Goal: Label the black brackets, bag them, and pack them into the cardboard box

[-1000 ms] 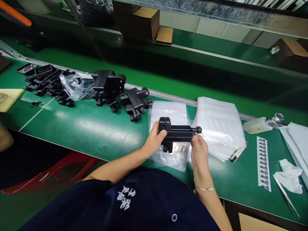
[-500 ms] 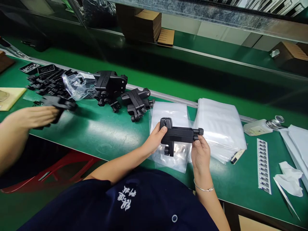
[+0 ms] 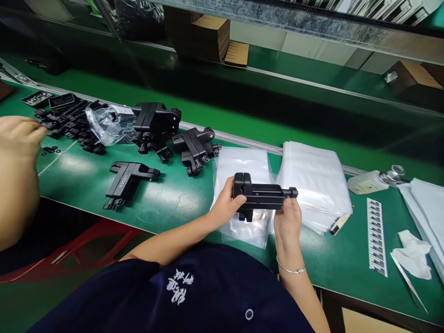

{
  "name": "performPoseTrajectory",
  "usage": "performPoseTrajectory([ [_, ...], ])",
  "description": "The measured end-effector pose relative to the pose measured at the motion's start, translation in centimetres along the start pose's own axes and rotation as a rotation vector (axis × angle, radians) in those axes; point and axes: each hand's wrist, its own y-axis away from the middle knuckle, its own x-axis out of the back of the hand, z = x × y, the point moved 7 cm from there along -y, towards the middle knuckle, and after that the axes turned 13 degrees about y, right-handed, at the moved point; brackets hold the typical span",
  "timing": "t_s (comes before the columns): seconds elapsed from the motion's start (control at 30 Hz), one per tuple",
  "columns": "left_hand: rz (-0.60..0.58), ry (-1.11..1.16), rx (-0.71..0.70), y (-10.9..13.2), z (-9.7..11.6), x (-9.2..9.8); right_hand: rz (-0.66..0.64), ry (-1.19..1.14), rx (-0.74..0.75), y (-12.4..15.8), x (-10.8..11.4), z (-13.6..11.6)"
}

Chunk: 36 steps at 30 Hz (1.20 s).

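Note:
A black plastic clamp bracket (image 3: 265, 196) is held level between my hands, above a clear plastic bag (image 3: 243, 159) on the bench. My left hand (image 3: 225, 206) is closed around its thick jaw end, thumb pressed on the near side. My right hand (image 3: 288, 216) pinches the other end with the fingertips, just below the knob that sticks out to the right. Part of the bracket's underside, with another knob, shows below the body. To the right of the bag lies a thick stack of clear plastic bags (image 3: 314, 173).
Another single bracket (image 3: 126, 182) lies to the left, with piled brackets (image 3: 156, 122) behind it. A co-worker's blurred hand (image 3: 19, 138) is at far left near small black parts (image 3: 65, 120). At right are a bottle (image 3: 367, 183), a label strip (image 3: 377, 236) and tweezers (image 3: 409, 282).
The clamp bracket has turned in my hands, and its jaw now looks closed up. The co-worker has set a bracket down on the bench and drawn the hand away leftward.

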Motion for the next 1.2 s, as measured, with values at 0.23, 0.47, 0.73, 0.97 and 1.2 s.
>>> performPoseTrajectory([
  [0.23, 0.098, 0.009, 0.08, -0.4, -0.8, 0.9, -0.097, 0.0, -0.022, 0.2, -0.2, 0.3],
  [0.47, 0.018, -0.033, 0.023, -0.4, 0.1, 0.3, -0.086, 0.037, -0.024, 0.1, 0.2, 0.7],
  [0.73, 0.023, -0.004, 0.051, -0.1, -0.2, 0.4, -0.03, 0.032, 0.016, 0.2, 0.2, 0.5],
  [0.97, 0.219, 0.3, 0.213, -1.3, -1.4, 2.0, -0.197, 0.2, 0.138, 1.4, -0.4, 0.1],
  [1.2, 0.41, 0.619, 0.423, -2.1, -2.7, 3.2, -0.476, 0.825, 0.76, 6.4, -3.6, -1.5],
])
